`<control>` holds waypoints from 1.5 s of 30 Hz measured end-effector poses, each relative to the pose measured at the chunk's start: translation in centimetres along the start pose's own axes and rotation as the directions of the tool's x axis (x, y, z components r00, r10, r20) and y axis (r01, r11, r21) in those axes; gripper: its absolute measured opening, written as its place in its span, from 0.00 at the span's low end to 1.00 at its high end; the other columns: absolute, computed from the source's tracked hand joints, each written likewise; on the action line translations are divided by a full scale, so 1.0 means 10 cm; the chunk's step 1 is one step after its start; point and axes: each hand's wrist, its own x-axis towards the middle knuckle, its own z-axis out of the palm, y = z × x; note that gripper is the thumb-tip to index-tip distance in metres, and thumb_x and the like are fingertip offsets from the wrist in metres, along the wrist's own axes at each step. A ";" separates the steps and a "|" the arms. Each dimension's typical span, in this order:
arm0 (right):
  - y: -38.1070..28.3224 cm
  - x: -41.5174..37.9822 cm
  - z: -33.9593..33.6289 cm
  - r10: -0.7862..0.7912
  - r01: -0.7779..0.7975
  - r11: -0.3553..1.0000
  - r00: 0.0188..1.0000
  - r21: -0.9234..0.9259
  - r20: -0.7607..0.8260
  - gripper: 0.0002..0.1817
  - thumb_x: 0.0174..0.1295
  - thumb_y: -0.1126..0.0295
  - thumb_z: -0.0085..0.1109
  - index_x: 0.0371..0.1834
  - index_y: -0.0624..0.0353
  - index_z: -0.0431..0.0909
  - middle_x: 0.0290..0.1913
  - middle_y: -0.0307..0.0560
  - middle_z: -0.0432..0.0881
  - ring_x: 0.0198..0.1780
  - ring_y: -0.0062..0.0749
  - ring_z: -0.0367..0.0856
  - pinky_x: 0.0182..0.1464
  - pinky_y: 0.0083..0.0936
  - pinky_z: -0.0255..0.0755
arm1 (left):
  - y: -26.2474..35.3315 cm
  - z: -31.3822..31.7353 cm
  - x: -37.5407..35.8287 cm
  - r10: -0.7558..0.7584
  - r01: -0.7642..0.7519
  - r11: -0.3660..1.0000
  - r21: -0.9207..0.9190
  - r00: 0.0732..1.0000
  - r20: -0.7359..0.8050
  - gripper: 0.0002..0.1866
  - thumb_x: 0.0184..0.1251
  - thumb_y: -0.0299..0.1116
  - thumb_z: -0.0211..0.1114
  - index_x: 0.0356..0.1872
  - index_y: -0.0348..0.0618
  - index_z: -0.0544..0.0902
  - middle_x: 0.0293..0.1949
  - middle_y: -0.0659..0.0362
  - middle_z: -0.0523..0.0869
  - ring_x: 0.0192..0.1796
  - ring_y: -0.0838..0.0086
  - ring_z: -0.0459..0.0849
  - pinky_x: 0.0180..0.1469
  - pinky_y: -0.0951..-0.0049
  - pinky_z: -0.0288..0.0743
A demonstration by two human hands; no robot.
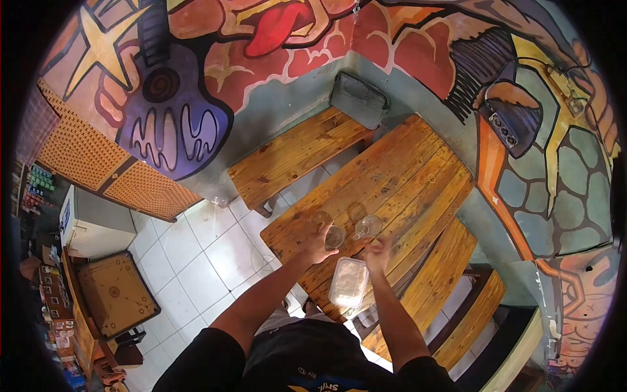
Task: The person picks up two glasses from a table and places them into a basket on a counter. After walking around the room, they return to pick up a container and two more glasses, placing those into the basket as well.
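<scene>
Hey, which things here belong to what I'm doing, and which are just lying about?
Likely in use:
- glass, in your left hand
- second glass, near your right hand
- plastic container
- wooden table

Just about:
- bench
- power strip
- framed board

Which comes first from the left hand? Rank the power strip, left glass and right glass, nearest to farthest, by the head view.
From the left hand:
1. Left glass: in that hand's grip.
2. Right glass: on the wooden table, just to the right.
3. Power strip: on the painted wall, far right.
</scene>
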 end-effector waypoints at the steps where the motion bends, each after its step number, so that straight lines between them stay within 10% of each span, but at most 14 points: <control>1: 0.03 0.00 0.05 0.004 -0.004 1.000 1.000 -0.002 0.001 0.33 0.51 0.65 0.71 0.60 0.59 0.69 0.55 0.53 0.76 0.52 0.35 0.79 0.54 0.30 0.72 | -0.01 0.02 0.01 -0.003 0.003 1.000 -0.002 1.000 0.003 0.53 0.53 0.47 0.75 0.75 0.54 0.49 0.72 0.42 0.57 0.71 0.48 0.63 0.69 0.55 0.63; 9: -0.06 0.02 0.30 0.138 -0.166 0.985 0.924 0.049 0.357 0.19 0.60 0.56 0.68 0.45 0.59 0.79 0.41 0.37 0.80 0.43 0.21 0.76 0.47 0.20 0.69 | 0.02 0.08 0.06 -0.050 0.051 0.996 0.074 0.999 -0.018 0.48 0.51 0.48 0.75 0.71 0.54 0.56 0.64 0.48 0.72 0.64 0.51 0.72 0.64 0.56 0.68; 16: 0.07 0.03 0.31 0.096 -0.109 0.994 0.946 0.025 0.309 0.15 0.63 0.58 0.65 0.45 0.56 0.80 0.39 0.35 0.81 0.40 0.19 0.76 0.44 0.20 0.69 | -0.10 0.36 0.23 -0.047 0.053 0.998 0.025 0.980 -0.196 0.44 0.52 0.49 0.75 0.64 0.44 0.58 0.56 0.41 0.78 0.56 0.47 0.79 0.55 0.55 0.75; 19: 0.35 0.13 0.25 0.074 0.042 0.924 0.955 -0.379 0.287 0.19 0.63 0.54 0.60 0.52 0.52 0.79 0.42 0.49 0.85 0.45 0.38 0.83 0.49 0.30 0.73 | 0.17 0.23 0.24 -0.210 0.180 0.972 -0.151 0.954 -0.213 0.44 0.52 0.50 0.74 0.62 0.42 0.57 0.54 0.38 0.78 0.55 0.45 0.80 0.53 0.54 0.76; 33: 0.20 -0.16 0.35 -0.029 -0.103 0.921 0.943 0.375 0.330 0.09 0.61 0.73 0.65 0.43 0.63 0.81 0.37 0.42 0.84 0.35 0.20 0.81 0.39 0.19 0.75 | 0.10 0.37 0.13 -0.300 0.047 0.793 -0.608 0.898 -0.321 0.41 0.59 0.57 0.68 0.61 0.37 0.62 0.53 0.41 0.80 0.49 0.56 0.84 0.49 0.60 0.77; 36: 0.14 -0.16 0.36 0.016 -0.029 0.999 0.961 0.041 0.276 0.11 0.56 0.70 0.71 0.38 0.63 0.82 0.31 0.40 0.84 0.34 0.19 0.82 0.36 0.18 0.75 | -0.24 0.59 -0.10 -0.395 0.176 0.831 -0.528 0.855 -0.337 0.38 0.61 0.58 0.66 0.57 0.33 0.68 0.53 0.43 0.80 0.47 0.59 0.85 0.48 0.62 0.77; 42: -0.30 -0.27 0.35 0.012 0.005 0.992 0.992 -0.128 0.126 0.15 0.55 0.66 0.73 0.39 0.65 0.85 0.30 0.39 0.86 0.37 0.20 0.84 0.38 0.19 0.76 | -0.16 0.76 -0.77 -0.254 0.344 0.892 -0.292 0.918 0.305 0.39 0.62 0.62 0.61 0.60 0.34 0.70 0.54 0.43 0.80 0.48 0.58 0.84 0.49 0.61 0.76; 45: 0.00 -0.17 0.38 0.086 -0.074 0.994 0.981 -0.076 0.173 0.19 0.53 0.62 0.73 0.47 0.58 0.86 0.40 0.46 0.88 0.42 0.24 0.85 0.47 0.24 0.77 | -0.52 1.47 -0.83 -0.086 0.101 0.980 -0.172 0.992 0.093 0.33 0.59 0.54 0.68 0.53 0.35 0.73 0.41 0.44 0.83 0.46 0.54 0.83 0.50 0.59 0.74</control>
